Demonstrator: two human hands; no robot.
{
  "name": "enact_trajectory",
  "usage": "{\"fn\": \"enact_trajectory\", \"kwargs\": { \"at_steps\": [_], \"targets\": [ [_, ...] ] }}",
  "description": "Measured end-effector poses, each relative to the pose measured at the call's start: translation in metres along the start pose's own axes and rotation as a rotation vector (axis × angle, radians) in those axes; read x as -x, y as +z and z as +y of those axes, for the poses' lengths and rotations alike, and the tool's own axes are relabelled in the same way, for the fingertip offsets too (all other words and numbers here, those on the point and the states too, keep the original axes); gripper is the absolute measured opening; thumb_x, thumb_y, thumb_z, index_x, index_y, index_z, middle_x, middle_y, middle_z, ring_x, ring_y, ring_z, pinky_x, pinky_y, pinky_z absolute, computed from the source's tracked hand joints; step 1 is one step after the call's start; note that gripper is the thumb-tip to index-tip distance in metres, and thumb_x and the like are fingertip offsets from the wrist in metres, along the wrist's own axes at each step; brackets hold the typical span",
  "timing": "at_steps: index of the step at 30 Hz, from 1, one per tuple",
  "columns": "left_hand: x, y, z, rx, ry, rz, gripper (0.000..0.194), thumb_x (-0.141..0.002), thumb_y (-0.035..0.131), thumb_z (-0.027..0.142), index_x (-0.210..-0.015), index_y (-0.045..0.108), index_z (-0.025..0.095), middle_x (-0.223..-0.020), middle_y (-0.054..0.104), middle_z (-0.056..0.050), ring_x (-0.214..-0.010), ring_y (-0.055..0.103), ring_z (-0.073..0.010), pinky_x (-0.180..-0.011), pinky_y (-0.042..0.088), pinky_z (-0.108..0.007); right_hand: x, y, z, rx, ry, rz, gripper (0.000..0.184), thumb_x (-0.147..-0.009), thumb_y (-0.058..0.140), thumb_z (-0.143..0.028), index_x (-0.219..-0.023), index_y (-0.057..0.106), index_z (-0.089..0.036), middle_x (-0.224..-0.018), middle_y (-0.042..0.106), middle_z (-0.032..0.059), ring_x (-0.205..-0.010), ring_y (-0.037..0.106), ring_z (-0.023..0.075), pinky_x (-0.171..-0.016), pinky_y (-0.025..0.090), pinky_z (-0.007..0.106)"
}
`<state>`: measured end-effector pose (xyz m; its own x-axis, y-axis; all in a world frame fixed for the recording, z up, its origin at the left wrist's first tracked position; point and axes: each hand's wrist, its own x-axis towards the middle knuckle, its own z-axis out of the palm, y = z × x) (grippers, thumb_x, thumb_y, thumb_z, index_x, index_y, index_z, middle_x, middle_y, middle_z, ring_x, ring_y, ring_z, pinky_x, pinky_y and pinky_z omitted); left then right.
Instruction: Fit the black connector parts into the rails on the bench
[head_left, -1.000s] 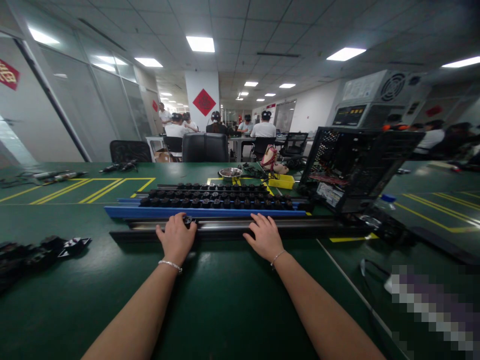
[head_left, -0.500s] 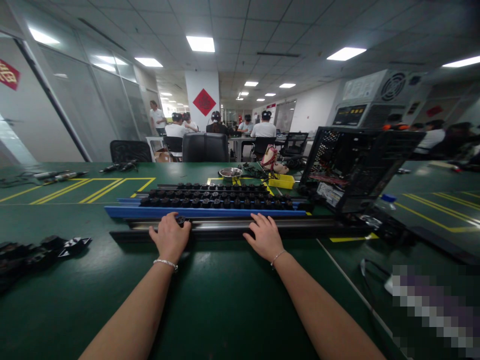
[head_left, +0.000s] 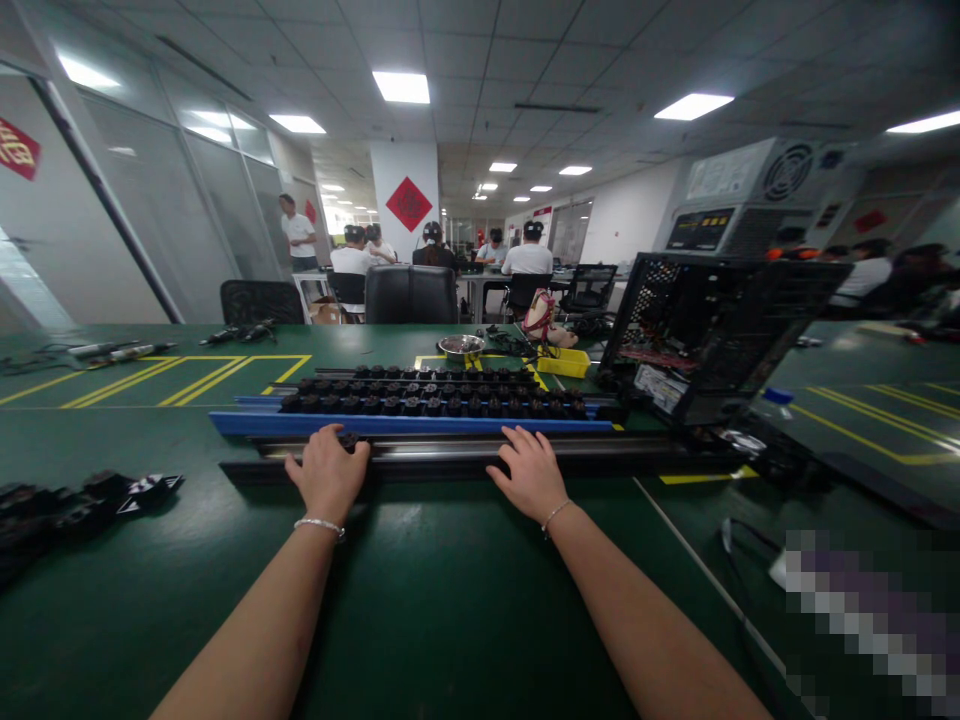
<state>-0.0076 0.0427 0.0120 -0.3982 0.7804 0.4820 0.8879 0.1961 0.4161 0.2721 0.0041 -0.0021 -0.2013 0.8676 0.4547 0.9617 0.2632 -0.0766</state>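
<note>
A long dark metal rail point(head_left: 442, 452) with a shiny channel lies across the table in front of me. My left hand point(head_left: 328, 475) is near its left end, thumb and fingers closed around a small black part point(head_left: 352, 440) that sits in the channel; the hand hides much of that part. Farther right, my right hand point(head_left: 529, 472) grips the rail, fingers over the far edge and thumb at the near side. Just behind lies a blue rail point(head_left: 420, 424), with rows of black round parts point(head_left: 431, 402) beyond it.
More black parts point(head_left: 90, 500) lie at the left. An open computer case point(head_left: 712, 330) stands at the right. Behind the rows are a metal bowl point(head_left: 461, 346) and a yellow tray point(head_left: 564, 363). Tools point(head_left: 124, 351) lie far left. People sit at tables farther back.
My left hand has slid a little to the left along the rail with the black part. The right hand has stayed in place. A standing person in the background has moved left.
</note>
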Motion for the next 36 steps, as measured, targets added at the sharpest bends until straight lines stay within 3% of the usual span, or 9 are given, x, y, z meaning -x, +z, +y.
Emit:
{"fn": "enact_trajectory", "kwargs": {
  "at_steps": [19, 36],
  "targets": [
    [-0.012, -0.007, -0.016, -0.021, -0.094, 0.014, 0.042, -0.076, 0.044, 0.037, -0.112, 0.05, 0.016, -0.111, 0.059, -0.014, -0.107, 0.051, -0.0288, -0.101, 0.021, -0.052, 0.0, -0.003, -0.002, 0.01, 0.007, -0.02, 0.029, -0.084, 0.047, -0.044, -0.094, 0.062, -0.022, -0.135, 0.046, 0.0077, -0.127, 0.034, 0.0257, -0.103, 0.023, 0.048],
    [-0.024, -0.019, -0.032, -0.036, -0.184, -0.002, 0.043, -0.076, 0.045, 0.04, -0.11, 0.052, 0.016, -0.11, 0.06, -0.015, -0.105, 0.054, -0.0302, -0.092, 0.036, -0.046, 0.0, -0.002, -0.001, -0.004, 0.004, -0.019, 0.028, -0.084, 0.047, -0.044, -0.094, 0.062, -0.021, -0.134, 0.046, 0.0081, -0.127, 0.033, 0.0253, -0.102, 0.023, 0.046]
  ]
}}
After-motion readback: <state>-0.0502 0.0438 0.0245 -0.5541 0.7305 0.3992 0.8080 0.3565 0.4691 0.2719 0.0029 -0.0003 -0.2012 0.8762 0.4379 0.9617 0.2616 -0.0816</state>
